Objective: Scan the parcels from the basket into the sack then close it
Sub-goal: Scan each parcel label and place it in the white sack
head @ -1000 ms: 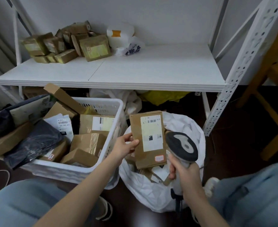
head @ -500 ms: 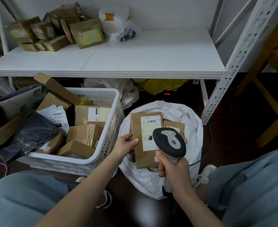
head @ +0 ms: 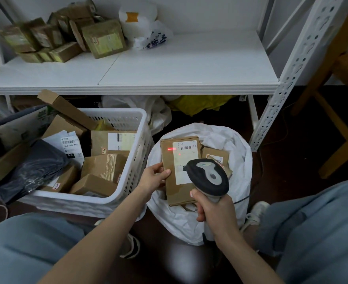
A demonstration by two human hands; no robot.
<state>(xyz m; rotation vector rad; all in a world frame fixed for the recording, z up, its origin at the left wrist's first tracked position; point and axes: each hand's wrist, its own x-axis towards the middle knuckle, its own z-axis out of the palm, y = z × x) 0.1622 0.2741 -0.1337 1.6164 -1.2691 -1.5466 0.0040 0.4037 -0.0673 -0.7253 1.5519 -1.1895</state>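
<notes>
Left hand point(head: 155, 179): pinching brown cardboard parcel point(head: 170, 177).
Right hand point(head: 216, 214): wrapped round grey plastic scanner point(head: 209, 175).
Risk: our red beam point(head: 171, 149) misses barcode point(head: 186, 148), no read.

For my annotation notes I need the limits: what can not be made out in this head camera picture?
Parcel label, head view: lower right hidden by the scanner; print too small to read.
Sack contents, head view: mostly hidden by the held parcel; number unclear.
Basket bottom, head view: covered by parcels and a dark bag.
Left hand, head view: fingers behind the parcel hidden by it.
</notes>
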